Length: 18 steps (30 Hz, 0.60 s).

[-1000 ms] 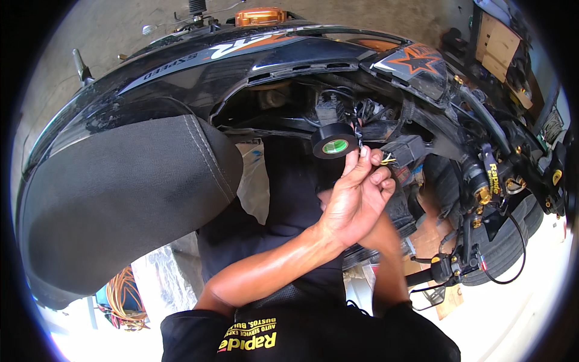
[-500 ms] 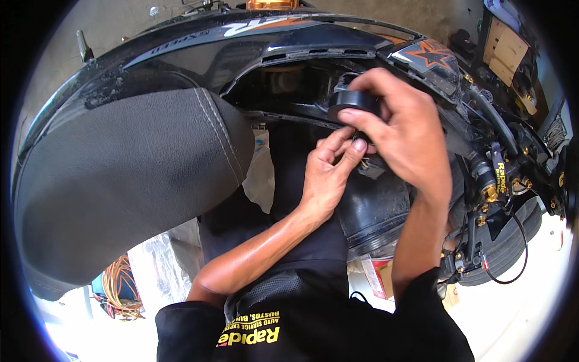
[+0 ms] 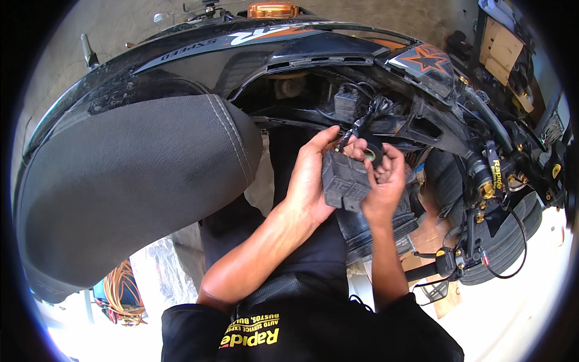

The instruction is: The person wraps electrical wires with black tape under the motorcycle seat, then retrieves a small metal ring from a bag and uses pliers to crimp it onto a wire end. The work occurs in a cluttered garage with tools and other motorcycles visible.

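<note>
Left hand (image 3: 310, 181) gripping black ribbed connector block (image 3: 344, 181); right hand (image 3: 383, 181) pinching black tape roll (image 3: 373, 152) just above it, below opened motorcycle tail fairing (image 3: 289, 54). Wiring (image 3: 368, 108) apparently exposed yet; taping seemingly unfinished.

Seat (image 3: 132, 187) sits off to the left, open bodywork bay (image 3: 338, 99) behind the hands. Connector block (image 3: 344, 181) is between left hand (image 3: 310, 181) and right hand (image 3: 383, 184), tape roll (image 3: 373, 151) just above it; rear wheel (image 3: 506, 241) far right.
</note>
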### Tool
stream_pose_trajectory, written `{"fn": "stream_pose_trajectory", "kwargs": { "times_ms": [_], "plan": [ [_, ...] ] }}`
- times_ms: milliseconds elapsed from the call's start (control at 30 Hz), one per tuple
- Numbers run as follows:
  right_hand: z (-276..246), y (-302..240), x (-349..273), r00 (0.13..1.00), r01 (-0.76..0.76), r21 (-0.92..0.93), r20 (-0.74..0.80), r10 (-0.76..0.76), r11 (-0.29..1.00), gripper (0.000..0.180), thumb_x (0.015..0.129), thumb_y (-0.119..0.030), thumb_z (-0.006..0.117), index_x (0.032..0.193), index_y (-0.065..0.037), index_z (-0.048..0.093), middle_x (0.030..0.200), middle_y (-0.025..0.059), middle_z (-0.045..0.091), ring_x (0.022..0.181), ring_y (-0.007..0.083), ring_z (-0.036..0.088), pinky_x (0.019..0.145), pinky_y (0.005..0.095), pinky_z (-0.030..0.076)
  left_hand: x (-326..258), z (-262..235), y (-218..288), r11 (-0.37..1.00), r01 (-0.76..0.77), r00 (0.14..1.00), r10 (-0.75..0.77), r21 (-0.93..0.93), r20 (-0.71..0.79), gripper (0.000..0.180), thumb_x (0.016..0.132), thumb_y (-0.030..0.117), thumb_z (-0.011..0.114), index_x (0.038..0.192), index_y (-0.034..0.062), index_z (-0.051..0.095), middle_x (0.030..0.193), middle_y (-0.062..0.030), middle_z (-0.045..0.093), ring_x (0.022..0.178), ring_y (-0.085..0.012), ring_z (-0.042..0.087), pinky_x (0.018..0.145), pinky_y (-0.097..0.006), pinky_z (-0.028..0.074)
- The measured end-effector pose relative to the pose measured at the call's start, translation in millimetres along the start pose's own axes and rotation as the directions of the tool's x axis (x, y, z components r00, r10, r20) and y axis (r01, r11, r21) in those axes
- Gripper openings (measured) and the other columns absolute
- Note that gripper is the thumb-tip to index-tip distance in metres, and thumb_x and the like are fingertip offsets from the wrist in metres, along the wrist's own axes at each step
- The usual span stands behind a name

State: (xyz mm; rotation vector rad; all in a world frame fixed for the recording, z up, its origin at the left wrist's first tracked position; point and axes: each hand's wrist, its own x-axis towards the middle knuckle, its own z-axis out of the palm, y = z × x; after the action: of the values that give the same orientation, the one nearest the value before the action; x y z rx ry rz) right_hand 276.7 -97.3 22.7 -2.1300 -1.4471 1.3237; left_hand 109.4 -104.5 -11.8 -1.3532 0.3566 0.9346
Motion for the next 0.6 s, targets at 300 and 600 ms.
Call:
{"fn": "stream_pose_trajectory", "kwargs": {
  "times_ms": [300,600],
  "plan": [
    [38.7,20.3,-36.1,0.977,-0.150,0.188,-0.119,0.175,0.971,0.027,0.108,-0.013,0.075,0.129,0.001,0.066,0.105,0.0084,0.076,0.098,0.0162,0.073,0.088,0.0318,0.058,-6.9,6.7,-53.7,0.943,0.030,0.996,-0.002,-0.333,0.085,0.028,0.117,0.035,0.061,0.126,0.0094,0.057,0.144,-0.0213,0.071,0.121,-0.0207,0.073,0.118,-0.040,0.055],
    [-68.1,-27.0,17.3,0.946,-0.196,-0.688,0.055,0.320,0.698,0.026,0.110,-0.024,0.072,0.120,0.000,0.075,0.095,0.0085,0.076,0.093,0.0194,0.073,0.084,0.0357,0.058,12.5,-10.3,-71.9,0.962,-0.256,0.958,0.266,-0.099,0.107,0.033,0.114,0.023,0.068,0.146,0.0221,0.061,0.164,0.0035,0.059,0.135,-0.0148,0.063,0.123,-0.042,0.049]
  ]
}}
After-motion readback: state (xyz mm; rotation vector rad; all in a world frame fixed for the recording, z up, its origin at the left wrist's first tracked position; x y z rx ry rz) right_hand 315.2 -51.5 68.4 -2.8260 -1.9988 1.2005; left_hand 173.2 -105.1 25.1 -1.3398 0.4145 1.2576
